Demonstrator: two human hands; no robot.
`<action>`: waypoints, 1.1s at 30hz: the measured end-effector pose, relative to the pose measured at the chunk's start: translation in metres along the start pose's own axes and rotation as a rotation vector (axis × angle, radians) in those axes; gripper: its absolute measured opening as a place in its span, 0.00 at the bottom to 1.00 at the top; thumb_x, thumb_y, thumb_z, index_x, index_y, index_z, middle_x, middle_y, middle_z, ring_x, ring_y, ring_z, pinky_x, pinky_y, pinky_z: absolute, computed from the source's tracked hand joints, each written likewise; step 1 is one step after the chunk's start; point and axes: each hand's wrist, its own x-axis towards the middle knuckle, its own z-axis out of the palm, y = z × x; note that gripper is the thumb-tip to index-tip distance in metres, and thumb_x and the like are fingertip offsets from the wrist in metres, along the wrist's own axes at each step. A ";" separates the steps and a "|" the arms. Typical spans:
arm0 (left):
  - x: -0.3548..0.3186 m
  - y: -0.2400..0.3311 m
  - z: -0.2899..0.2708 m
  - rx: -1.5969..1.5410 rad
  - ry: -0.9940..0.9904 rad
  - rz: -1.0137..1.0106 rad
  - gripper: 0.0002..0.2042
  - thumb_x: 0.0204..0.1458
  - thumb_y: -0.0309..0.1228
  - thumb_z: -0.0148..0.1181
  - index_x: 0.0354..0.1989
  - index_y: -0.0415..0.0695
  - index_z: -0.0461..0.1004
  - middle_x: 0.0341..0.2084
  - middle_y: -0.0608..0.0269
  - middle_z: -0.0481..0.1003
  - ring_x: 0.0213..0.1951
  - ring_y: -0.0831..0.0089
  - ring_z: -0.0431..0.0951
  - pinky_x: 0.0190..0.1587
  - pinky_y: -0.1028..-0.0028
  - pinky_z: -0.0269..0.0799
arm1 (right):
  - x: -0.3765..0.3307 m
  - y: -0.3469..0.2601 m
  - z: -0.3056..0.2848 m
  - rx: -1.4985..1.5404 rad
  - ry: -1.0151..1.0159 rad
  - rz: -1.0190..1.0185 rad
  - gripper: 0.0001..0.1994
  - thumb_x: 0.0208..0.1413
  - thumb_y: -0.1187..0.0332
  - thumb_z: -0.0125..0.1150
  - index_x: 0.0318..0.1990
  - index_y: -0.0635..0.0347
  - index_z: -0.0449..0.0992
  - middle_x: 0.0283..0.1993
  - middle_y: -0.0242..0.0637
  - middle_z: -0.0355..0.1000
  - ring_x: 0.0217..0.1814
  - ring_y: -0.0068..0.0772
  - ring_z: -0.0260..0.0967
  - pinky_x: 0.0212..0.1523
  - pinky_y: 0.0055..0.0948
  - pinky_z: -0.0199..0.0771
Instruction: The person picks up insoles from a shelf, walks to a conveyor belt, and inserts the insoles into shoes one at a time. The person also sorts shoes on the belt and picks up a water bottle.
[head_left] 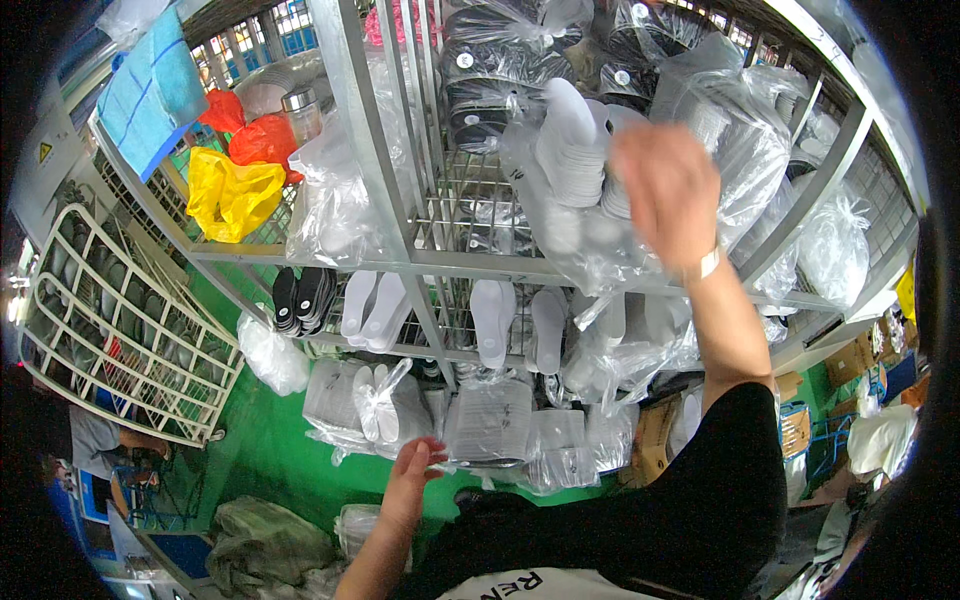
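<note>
Insole stack (572, 145) — white, packed in a clear plastic bag (560, 215) — is sitting upper centre of frame on the wire shelf of a grey metal rack (400, 200). Right hand (668, 190) is reaching up at upper right, back of hand facing the camera, fingers curled in against the bag right beside the stack; hand is blurred, so can't tell whether it's actually gripping the plastic or just pressing on it. A pale wristband (705, 265) is showing at the wrist, black sleeve below it.

Left hand (412, 468) is hanging low at lower centre-left, fingers loosely spread, fingertips touching the edge of a bagged bundle of white insoles (385, 410) on the lowest shelf — not closed round anything.

Middle shelf, centre of frame: loose white insoles (492, 320) are standing on end in a row w/ a few black insoles (300, 297) to their left. Top centre: black soles in bags (490, 70) are piled up behind the stack. More clear bags are crowding the right side of the rack.

Upper left: a yellow plastic bag (232, 195) and a red plastic bag (262, 140) are lying on the neighbouring shelf, blue cloth (150, 85) above them. Left edge: a white wire cart (110, 330) is standing on the green floor (270, 450).
</note>
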 end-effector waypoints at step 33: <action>-0.058 0.031 -0.027 -0.741 -0.188 0.291 0.17 0.47 0.29 0.53 0.45 0.38 0.61 0.33 0.53 0.72 0.31 0.67 0.74 0.37 0.68 0.71 | -0.018 -0.023 -0.050 0.098 -0.009 0.255 0.15 0.54 0.68 0.47 0.47 0.66 0.65 0.43 0.46 0.67 0.42 0.33 0.68 0.41 0.26 0.69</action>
